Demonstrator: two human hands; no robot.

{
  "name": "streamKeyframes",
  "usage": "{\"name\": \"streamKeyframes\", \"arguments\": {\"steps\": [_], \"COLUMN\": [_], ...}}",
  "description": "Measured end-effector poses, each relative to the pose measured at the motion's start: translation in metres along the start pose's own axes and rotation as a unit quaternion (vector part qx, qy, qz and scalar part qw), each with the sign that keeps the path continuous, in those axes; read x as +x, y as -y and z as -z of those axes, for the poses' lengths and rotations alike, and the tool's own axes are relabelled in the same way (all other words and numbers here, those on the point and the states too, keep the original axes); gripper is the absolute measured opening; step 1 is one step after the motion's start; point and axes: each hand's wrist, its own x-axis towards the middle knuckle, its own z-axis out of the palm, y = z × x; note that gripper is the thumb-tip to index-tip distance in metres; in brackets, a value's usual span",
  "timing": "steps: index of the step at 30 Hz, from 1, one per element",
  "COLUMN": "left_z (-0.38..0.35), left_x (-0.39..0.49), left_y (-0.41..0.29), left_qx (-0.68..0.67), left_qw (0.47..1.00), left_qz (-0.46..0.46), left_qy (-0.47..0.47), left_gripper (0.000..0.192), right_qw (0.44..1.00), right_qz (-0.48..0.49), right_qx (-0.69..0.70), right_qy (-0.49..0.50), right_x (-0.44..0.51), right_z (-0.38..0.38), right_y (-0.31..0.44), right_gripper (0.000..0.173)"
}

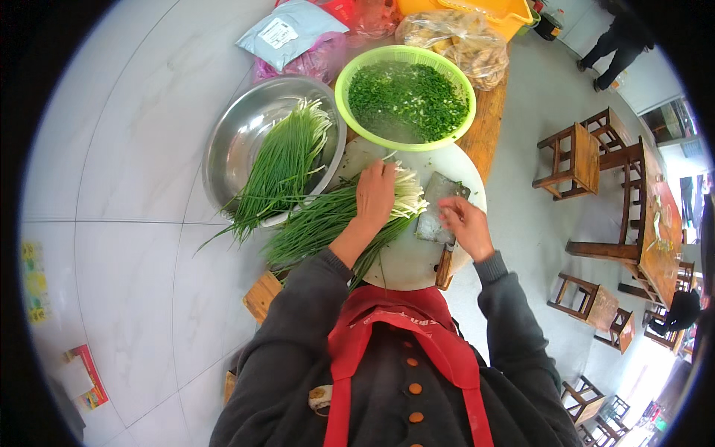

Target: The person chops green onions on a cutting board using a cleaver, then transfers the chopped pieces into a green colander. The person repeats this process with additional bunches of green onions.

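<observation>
A bunch of garlic chives lies across a round white cutting board, white stem ends to the right and green leaves hanging over the left edge. My left hand is on the bunch, its bent fingers at the white stems. A few stray stalks stick out by the fingertips. My right hand, slightly blurred, hovers over the right side of the board with loosely bent fingers and nothing visible in it. Beneath and beside it is a cleaver, blade flat on the board, wooden handle towards me.
More chives lean in a steel basin at left. Behind the board stands a green plastic basket of chopped greens. Beyond are a bag of tan food, a yellow crate and a grey parcel. Wooden stools stand right; a person stands far off.
</observation>
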Motion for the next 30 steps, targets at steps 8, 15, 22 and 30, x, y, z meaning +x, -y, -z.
{"name": "streamKeyframes", "arguments": {"steps": [8, 15, 22, 30], "left_z": [-0.038, -0.016, -0.008, -0.013], "left_x": [0.033, 0.054, 0.038, 0.019], "left_y": [0.038, 0.038, 0.028, 0.005], "left_qx": [0.071, -0.079, 0.073, 0.116], "left_qw": [0.988, 0.904, 0.895, 0.915], "left_qz": [-0.008, 0.018, -0.097, -0.048], "left_qy": [0.135, 0.419, 0.430, 0.384], "left_gripper": [0.063, 0.106, 0.138, 0.136], "right_qw": [0.973, 0.968, 0.961, 0.958], "right_qz": [-0.053, -0.082, -0.097, -0.150], "right_qx": [-0.146, -0.178, -0.217, -0.185], "right_qy": [-0.171, -0.160, -0.140, -0.158], "right_x": [-0.080, -0.087, -0.079, -0.067], "right_z": [-0.013, -0.039, -0.043, -0.041], "right_y": [-0.079, -0.089, -0.087, -0.083], "right_gripper": [0.022, 0.047, 0.054, 0.052]}}
